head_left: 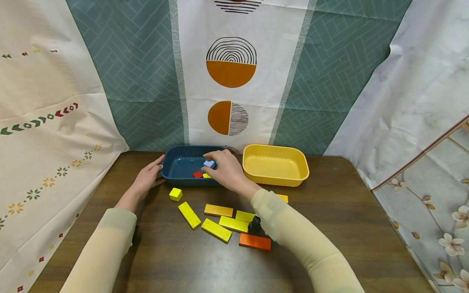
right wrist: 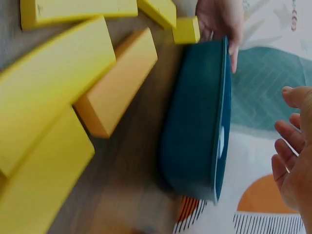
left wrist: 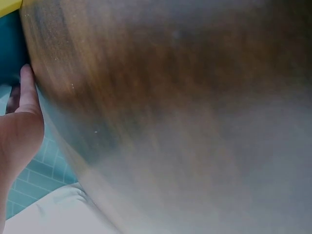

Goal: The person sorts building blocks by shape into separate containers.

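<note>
My right hand (head_left: pixel 228 169) is over the blue tray (head_left: pixel 179 179), thumb and forefinger spread apart. A light-blue block (head_left: pixel 209 164) shows in that gap in the head view. In the right wrist view, nothing lies between the parted fingers of the right hand (right wrist: pixel 295 151), beyond the tray's rim (right wrist: pixel 225 87). A red block (head_left: pixel 198 174) and a yellow block (head_left: pixel 207 176) lie inside the tray, partly hidden by its front wall. My left hand (head_left: pixel 147 177) rests against the tray's left end with extended fingers (left wrist: pixel 29 92).
A yellow tray (head_left: pixel 275 181) stands right of the blue one. In front are a small yellow cube (head_left: pixel 176 194), several yellow bars (head_left: pixel 216 230), a light-orange bar (head_left: pixel 218 210) and a red-orange bar (head_left: pixel 254 241). Patterned cloth (head_left: pixel 154 81) hangs behind the table.
</note>
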### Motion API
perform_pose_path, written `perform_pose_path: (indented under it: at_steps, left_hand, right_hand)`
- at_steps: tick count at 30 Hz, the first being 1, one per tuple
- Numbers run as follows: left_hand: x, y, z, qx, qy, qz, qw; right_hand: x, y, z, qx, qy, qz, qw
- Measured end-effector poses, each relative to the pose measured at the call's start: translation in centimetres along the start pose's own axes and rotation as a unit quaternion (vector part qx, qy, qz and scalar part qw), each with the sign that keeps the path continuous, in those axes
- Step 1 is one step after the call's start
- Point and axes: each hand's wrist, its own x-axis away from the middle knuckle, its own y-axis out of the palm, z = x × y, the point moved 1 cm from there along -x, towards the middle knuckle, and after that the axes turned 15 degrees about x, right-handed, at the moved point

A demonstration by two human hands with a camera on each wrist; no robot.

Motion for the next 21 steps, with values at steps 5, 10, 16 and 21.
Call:
perform_pose_path:
  at_steps: [5, 10, 16, 21]
  left_hand:
    - [-0.5, -0.4, -0.6, -0.002, 0.001, 0.001, 1.0]
    - [-1.9, -1.7, -2.3, -0.015, 0.01, 0.005, 0.9998]
    - [-1.3, -1.1, -1.6, -0.007, 0.006, 0.002, 1.0]
    - [-0.5, -0.4, -0.5, 0.004, 0.002, -0.003, 1.0]
  right_hand:
    - [0.7, 0.4, -1.6, -0.019, -0.031, -0.009, 0.999]
    - [1.4, 0.9, -3.3, -0.009, -0.048, -0.027, 0.998]
    - [2.1, 2.0, -5.1, 0.018, -0.048, -0.06, 0.997]
    - [2.2, 3.0, -6.2, 0.043, -0.041, -0.087, 0.994]
